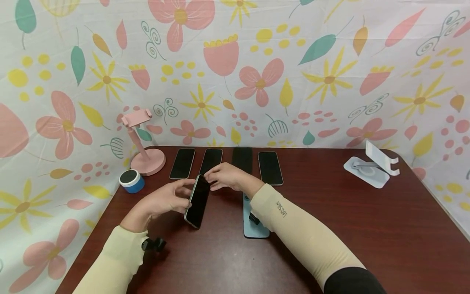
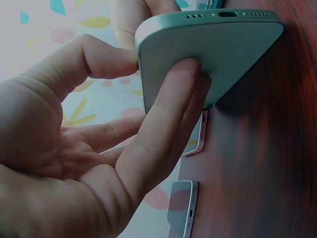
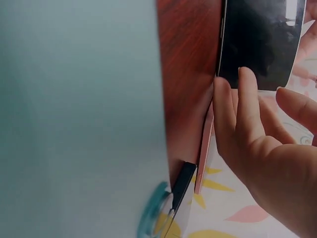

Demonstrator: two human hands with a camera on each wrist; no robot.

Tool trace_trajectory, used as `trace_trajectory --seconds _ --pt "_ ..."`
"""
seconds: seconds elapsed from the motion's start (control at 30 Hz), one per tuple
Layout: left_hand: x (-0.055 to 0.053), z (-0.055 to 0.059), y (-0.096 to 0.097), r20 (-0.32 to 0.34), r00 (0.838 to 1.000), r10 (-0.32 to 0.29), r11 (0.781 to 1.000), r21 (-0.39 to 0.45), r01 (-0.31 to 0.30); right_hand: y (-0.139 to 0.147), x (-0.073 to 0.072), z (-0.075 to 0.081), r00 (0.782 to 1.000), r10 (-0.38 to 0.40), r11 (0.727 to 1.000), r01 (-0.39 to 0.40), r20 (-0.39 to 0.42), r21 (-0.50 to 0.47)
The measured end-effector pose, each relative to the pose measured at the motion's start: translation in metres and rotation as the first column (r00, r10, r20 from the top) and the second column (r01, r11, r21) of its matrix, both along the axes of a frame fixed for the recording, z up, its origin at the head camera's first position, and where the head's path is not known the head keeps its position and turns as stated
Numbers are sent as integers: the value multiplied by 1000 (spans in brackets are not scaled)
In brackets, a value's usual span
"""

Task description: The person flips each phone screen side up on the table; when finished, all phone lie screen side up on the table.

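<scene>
A smartphone (image 1: pixel 200 204) with a black screen and a pale green back (image 2: pixel 233 54) is held up on edge, tilted, at the left of the table. My left hand (image 1: pixel 167 200) grips it by the side, the thumb at the screen edge and fingers spread against the back. At the phone's far end is my right hand (image 1: pixel 229 175), its fingers extended and loosely bent, with fingertips (image 3: pixel 246 77) right at the screen's end. Beneath the right forearm lies a light blue phone (image 1: pixel 256 228), back up, partly covered by the sleeve.
Along the back edge lie several dark-screened phones (image 1: pixel 182 163), one partly behind the right hand. A pink phone stand (image 1: pixel 148 161) and a blue jar (image 1: pixel 133 184) with a white rim are at the left. A white folding stand (image 1: pixel 367 173) stands at the far right.
</scene>
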State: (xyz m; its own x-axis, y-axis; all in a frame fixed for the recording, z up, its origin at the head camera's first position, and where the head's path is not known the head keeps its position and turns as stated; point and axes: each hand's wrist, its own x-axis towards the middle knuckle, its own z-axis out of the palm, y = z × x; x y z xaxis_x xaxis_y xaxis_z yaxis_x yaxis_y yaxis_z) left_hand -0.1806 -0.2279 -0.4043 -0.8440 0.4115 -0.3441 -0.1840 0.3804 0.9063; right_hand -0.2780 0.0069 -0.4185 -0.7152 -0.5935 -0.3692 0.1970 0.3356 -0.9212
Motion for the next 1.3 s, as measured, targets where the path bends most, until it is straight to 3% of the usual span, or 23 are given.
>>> trace_trajectory --seconds 0.4,0.63,1.07,1.3 --pt "0 -3 -6 -82 995 56 988 -142 -67 -4 5 -2 991 43 994 -30 -125 105" --pt "1 -3 -2 -119 992 33 970 -234 -60 -8 7 -4 980 70 987 -41 -187 157" --pt "0 -14 -2 -38 997 62 965 -252 -69 -14 11 -3 961 104 965 -35 -258 261" --pt "1 -15 1 -68 995 72 949 -303 -89 -18 12 -4 947 133 948 -36 -292 316"
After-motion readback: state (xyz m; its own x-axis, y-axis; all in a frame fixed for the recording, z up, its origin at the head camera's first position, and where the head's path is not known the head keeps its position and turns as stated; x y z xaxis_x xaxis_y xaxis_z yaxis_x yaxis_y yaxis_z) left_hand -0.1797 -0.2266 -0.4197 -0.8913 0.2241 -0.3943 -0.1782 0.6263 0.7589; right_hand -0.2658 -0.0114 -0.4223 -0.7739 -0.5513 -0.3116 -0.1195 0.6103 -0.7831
